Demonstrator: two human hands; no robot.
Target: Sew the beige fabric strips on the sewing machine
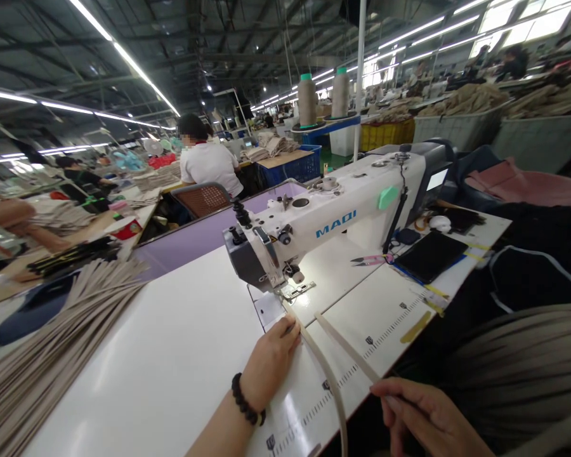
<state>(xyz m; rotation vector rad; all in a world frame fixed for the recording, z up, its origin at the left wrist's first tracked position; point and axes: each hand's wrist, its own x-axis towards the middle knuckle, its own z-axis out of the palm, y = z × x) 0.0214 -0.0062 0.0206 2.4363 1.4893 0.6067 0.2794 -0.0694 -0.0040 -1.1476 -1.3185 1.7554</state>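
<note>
My left hand [276, 353], with a dark bead bracelet at the wrist, is closed on a narrow beige fabric strip [321, 358] just in front of the sewing machine's needle area. From there the strip curves over the table's near edge. Lower right, my right hand [421, 412] pinches a second beige fabric strip [345, 346], whose free end lies on the table near the machine. The white sewing machine [337, 219] stands ahead of both hands. Its presser foot [285, 292] sits just beyond my left fingers; whether the first strip lies under it I cannot tell.
Many beige strips [71, 324] lie along the left, with another bundle [518, 374] at lower right. Pink-handled snips [374, 259] and a black flat item [431, 255] rest right of the machine. Two thread cones [308, 101] stand behind. A person in white [209, 162] sits ahead.
</note>
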